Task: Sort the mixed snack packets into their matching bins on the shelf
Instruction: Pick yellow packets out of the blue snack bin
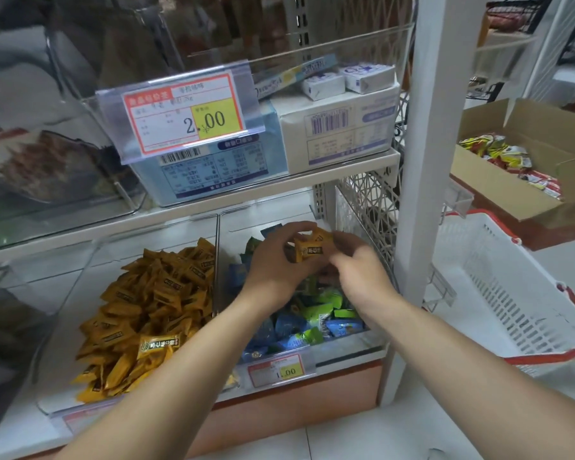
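Two clear bins sit on the lower shelf. The left bin [80, 287] holds a heap of yellow packets [146, 303]. The right bin [346, 350] holds blue and green packets [312, 323]. Above the right bin my left hand [276, 260] grips a bunch of yellow packets [312, 247] lifted out of the blue and green pile. My right hand [356, 263] is beside it, fingers curled against the same bunch; what it holds underneath is hidden.
An upper shelf carries clear bins with white and blue boxes [339, 127] and a price tag [180, 114]. A white shelf post [422, 161] stands to the right. Beyond it are a white shopping basket [512, 293] and a cardboard box [528, 167] of packets.
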